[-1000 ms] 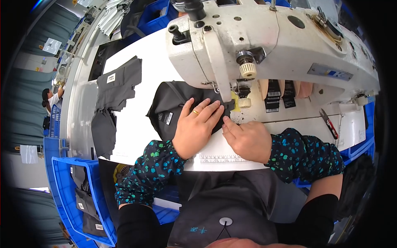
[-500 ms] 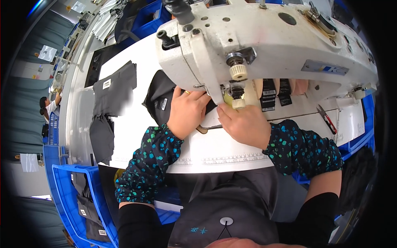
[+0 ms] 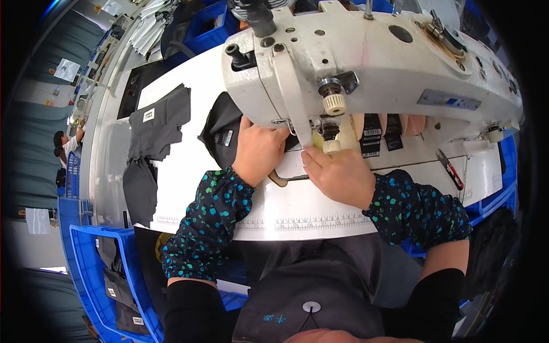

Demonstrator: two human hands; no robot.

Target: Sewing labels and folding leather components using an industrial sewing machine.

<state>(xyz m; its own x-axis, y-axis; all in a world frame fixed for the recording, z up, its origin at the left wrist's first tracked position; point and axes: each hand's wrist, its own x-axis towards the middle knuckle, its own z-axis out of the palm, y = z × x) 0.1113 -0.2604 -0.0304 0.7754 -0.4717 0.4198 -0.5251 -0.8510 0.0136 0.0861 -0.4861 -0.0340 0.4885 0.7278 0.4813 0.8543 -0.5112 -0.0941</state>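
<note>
A dark grey fabric piece (image 3: pixel 218 126) with a small white-and-black label lies under the head of a white sewing machine (image 3: pixel 366 68). My left hand (image 3: pixel 258 153) is on its right part, fingers bent and drawn together on the cloth. The machine's head partly hides those fingertips. Just right of the needle area is my right hand (image 3: pixel 341 176), thumb and fingers pressed together close to the presser foot. Whatever is between them is too small or hidden to make out. Patterned dark sleeve covers with blue-green spots run over both forearms.
Dark grey fabric pieces (image 3: pixel 157 128) lie stacked on the table's left. Black printed labels (image 3: pixel 371 134) hang behind my right hand. Red-handled thread snips (image 3: pixel 450 170) lie at the right. A blue crate (image 3: pixel 77 251) with folded dark pieces stands lower left. Another person (image 3: pixel 71 146) works far left.
My left hand's fingers, spread on the cloth before, are drawn in closer together. The right hand has stayed nearly in place. The view has shifted slightly.
</note>
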